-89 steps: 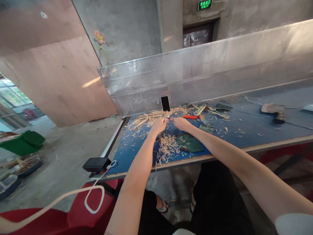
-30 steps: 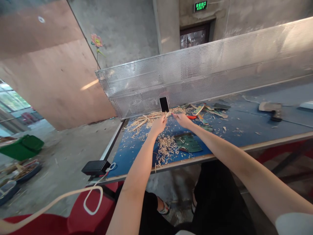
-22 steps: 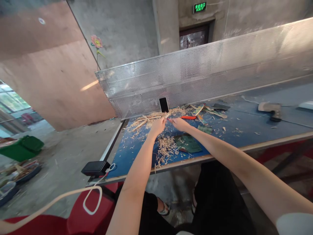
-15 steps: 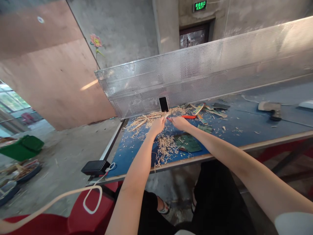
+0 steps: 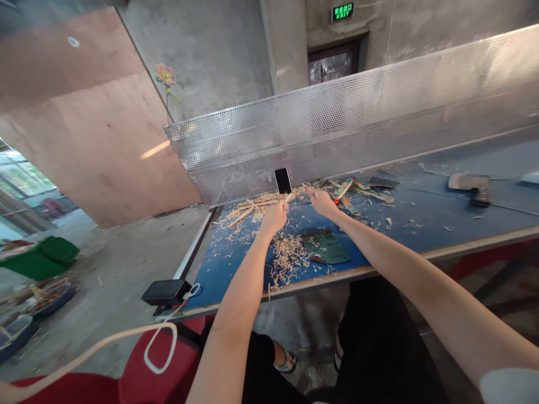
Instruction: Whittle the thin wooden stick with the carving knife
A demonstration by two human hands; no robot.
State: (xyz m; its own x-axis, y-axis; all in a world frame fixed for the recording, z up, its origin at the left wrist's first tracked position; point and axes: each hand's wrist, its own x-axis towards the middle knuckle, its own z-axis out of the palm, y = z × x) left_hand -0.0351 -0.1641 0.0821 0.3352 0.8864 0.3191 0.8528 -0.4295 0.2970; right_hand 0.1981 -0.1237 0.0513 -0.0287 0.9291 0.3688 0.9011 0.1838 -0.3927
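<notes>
My left hand (image 5: 274,217) is closed over the blue tabletop (image 5: 236,269), and the tip of a small pale wood piece (image 5: 288,198) sticks out of its fingers. To the right and slightly farther off, my right hand (image 5: 320,201) is closed too. A small, light-coloured tip (image 5: 305,186) shows at its fingers; what it belongs to is too small to make out. Curly wood shavings (image 5: 289,255) lie below and behind the hands. Part of a red-orange object (image 5: 336,202) shows behind my right wrist, the rest hidden.
A dark phone (image 5: 283,180) leans against the perforated metal screen (image 5: 328,123). A green sheet (image 5: 326,247) lies near the front edge. A hatchet (image 5: 471,186) is at the right. A black box (image 5: 166,292) with a white cable sits at the left corner.
My right hand has moved away from the left hand, up and to the right, now covering most of the red-orange object. The left hand has hardly moved, still around the wood piece.
</notes>
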